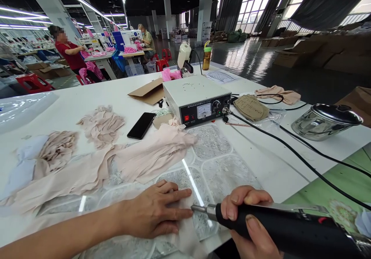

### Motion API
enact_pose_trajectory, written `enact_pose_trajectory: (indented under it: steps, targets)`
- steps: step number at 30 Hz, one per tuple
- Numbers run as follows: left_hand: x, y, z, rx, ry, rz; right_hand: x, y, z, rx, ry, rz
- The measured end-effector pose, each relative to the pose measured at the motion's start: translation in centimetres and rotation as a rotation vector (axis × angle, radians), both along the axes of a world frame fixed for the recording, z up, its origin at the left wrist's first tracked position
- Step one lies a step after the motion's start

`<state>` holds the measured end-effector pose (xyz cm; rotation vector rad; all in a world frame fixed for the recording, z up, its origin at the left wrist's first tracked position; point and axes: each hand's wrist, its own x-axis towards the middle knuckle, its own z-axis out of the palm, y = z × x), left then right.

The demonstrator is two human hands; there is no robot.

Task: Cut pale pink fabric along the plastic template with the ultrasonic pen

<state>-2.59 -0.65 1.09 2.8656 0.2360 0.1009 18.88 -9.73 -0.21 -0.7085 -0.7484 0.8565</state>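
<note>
My left hand (158, 210) lies flat with fingers spread on a thin pale beige fabric piece (187, 237), over a clear mat (228, 178) with a grey stone pattern. My right hand (256, 230) is wrapped round a black handheld ultrasonic tool (278, 226) with a narrow metal tip. That tip points left and sits right beside my left fingertips; whether it touches the fabric I cannot tell. Beyond my left hand are layered beige fabric strips (153, 150) and a crumpled beige fabric heap (101, 123).
A white control box (197, 91) stands at the middle back, its black cable (278, 147) running right. Around it are a phone (141, 125), cardboard patterns (251, 107), a steel pot (321, 123) and a bottle (206, 58). Two people work at sewing machines at the far left.
</note>
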Motion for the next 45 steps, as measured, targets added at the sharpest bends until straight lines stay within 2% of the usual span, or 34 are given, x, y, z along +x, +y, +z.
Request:
enact_pose_trajectory:
  steps: [10,19,26,33,40,45]
  targets:
    - [-0.1,0.0,0.1,0.000,-0.015,0.002,0.1,0.0,0.0,0.002,-0.060,0.016]
    - [-0.4,1.3,-0.5,0.028,0.057,-0.036,0.7,-1.0,-0.3,-0.027,0.105,-0.006]
    - [-0.5,1.9,0.0,-0.083,0.027,-0.015,-0.1,-0.7,-0.4,0.017,0.168,-0.042]
    - [-0.4,0.8,0.5,-0.015,0.029,0.038,-0.4,-0.8,-1.0,0.032,0.168,0.026]
    - [-0.6,-2.9,-0.9,0.066,-0.116,0.179,-0.1,-1.6,-1.5,0.026,0.155,0.075]
    - [-1.4,-3.1,-1.4,0.057,-0.061,0.187,0.0,-1.6,-1.5,0.034,0.142,0.087]
